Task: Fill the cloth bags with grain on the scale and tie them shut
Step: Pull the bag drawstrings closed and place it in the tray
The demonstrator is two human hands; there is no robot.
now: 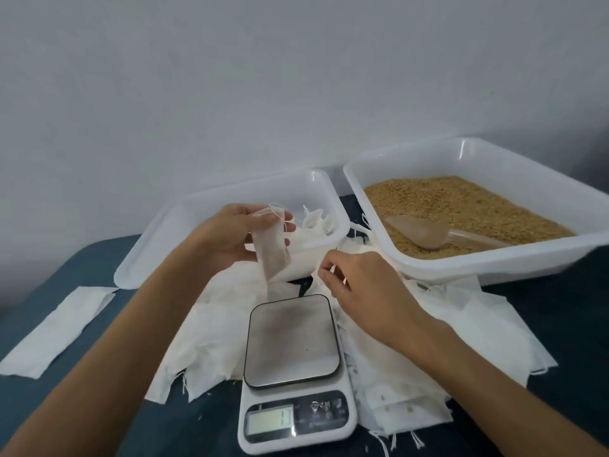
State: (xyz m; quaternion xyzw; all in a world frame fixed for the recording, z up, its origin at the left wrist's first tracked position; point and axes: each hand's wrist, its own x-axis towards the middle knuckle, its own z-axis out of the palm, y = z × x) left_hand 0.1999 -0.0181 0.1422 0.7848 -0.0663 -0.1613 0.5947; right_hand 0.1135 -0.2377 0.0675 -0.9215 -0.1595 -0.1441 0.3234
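the left hand [237,235] pinches an empty cloth bag [271,250] by its mouth above the scale [291,341], the right hand [356,282] loosely curled, apparently holding nothing; a half-closed mouth could spill grain [461,206].

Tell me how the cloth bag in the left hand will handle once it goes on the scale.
Likely floppy: the bag hangs limp and flat from the left hand, so it probably won't stand open on the scale unaided. Likely very light: it looks empty and thin. Its loose strings at the top may snag or tangle with the cloths around the scale.
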